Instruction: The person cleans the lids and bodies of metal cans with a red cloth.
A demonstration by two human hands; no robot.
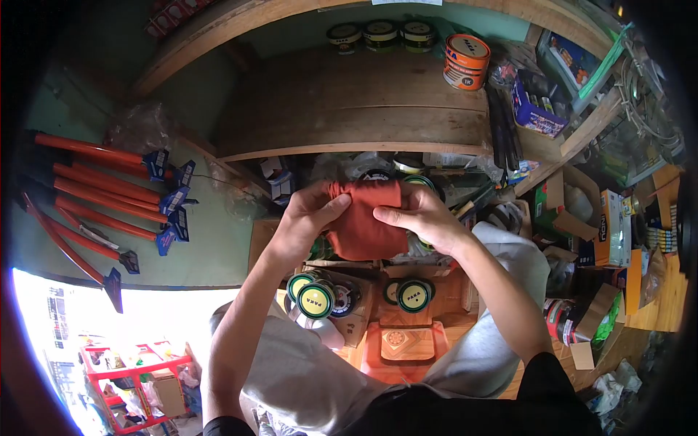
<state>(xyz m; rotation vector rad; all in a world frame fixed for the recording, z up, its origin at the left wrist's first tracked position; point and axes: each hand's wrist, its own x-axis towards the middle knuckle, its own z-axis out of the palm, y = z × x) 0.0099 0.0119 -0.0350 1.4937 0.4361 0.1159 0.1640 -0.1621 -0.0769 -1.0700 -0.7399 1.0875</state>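
A rust-red cloth (367, 225) hangs between my two hands in the middle of the view, in front of the shelf. My left hand (309, 214) pinches its upper left side, thumb on top. On the other side my right hand (429, 218) grips the upper right edge, its thumb pressed on the cloth's face. The fingers behind the cloth are hidden. Below the cloth are round PAKA cans with yellow lids: one can (315, 300) at the left among others, and another can (414, 296) at the right.
A wooden shelf (349, 109) carries an orange paint can (466, 62) and several dark cans (380, 35) at the back. Orange-handled tools (109, 192) hang on the left wall. Opened cardboard boxes (574, 203) crowd the right. A red plastic stool (404, 345) stands on the floor below.
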